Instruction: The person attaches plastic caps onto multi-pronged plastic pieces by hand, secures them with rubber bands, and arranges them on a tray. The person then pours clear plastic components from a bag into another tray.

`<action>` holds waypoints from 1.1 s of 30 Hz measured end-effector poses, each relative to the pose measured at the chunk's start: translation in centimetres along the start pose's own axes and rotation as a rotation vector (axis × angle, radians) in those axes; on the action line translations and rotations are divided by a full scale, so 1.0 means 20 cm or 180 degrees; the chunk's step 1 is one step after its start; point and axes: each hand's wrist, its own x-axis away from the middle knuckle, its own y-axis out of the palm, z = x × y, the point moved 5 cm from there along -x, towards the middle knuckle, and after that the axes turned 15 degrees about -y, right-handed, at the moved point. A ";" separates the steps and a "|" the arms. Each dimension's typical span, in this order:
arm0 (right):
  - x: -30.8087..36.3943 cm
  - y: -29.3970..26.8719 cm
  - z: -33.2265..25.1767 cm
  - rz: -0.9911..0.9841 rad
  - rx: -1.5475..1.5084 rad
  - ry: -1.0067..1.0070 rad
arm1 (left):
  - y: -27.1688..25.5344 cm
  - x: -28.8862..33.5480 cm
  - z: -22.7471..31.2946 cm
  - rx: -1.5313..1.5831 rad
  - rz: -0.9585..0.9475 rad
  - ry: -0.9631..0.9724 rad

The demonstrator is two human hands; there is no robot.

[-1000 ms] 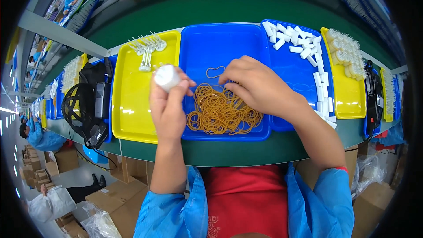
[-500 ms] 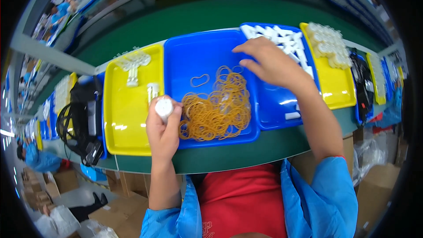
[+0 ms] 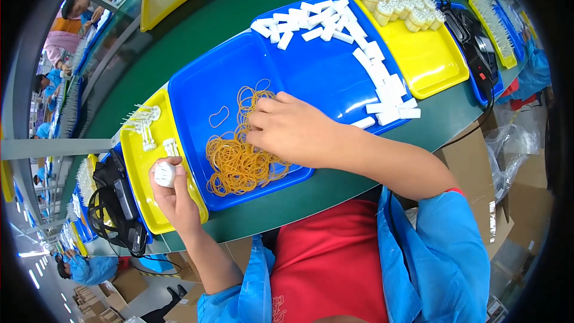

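My left hand point(image 3: 176, 194) is closed around a white cylindrical piece point(image 3: 164, 174), its round end facing up, above the near edge of the left yellow tray point(image 3: 156, 212). My right hand point(image 3: 293, 131) reaches down into a loose pile of tan rubber bands point(image 3: 239, 164) in a blue tray point(image 3: 197, 87). Its fingers are bent and drawn together on the right part of the pile; what they pinch, if anything, is hidden. One rubber band lies apart on the tray floor. Several clear-and-white pieces with thin prongs point(image 3: 143, 122) lie in the left yellow tray.
Right of the bands, another blue tray point(image 3: 311, 78) holds many white rectangular pieces point(image 3: 382, 78). Beyond it, a yellow tray point(image 3: 424, 60) carries packed white cylindrical pieces point(image 3: 397, 0). Black devices with cables point(image 3: 113, 203) sit left; cardboard boxes point(image 3: 466, 161) stand below the table.
My right hand has come down from above the right blue tray onto the rubber bands. My left hand still holds the white piece. The whole view has turned and shifted.
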 end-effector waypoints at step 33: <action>1.86 -0.96 -0.09 0.2289 0.2468 0.2461 | -0.78 -0.14 -0.32 -0.1315 0.1644 0.0158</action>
